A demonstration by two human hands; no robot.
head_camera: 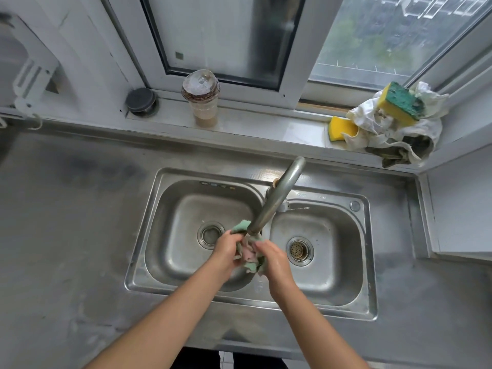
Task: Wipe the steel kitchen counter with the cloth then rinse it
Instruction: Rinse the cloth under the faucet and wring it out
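Head view: the left hand (pixel 226 245) and right hand (pixel 274 258) are gripping the bunched cloth (pixel 249 255), fingers closed around it, just under the faucet (pixel 277 198) spout, over the sink (pixel 370 262) divider; its long axis is running from the spout toward the person.

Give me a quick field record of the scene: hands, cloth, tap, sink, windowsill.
left hand: gripping the cloth
right hand: gripping the cloth
cloth: green and pink, bunched between both hands, under the spout
tap: spout swung over the divider between the basins
sink: double basin, steel
windowsill: lidded cup, two sponges, crumpled rags
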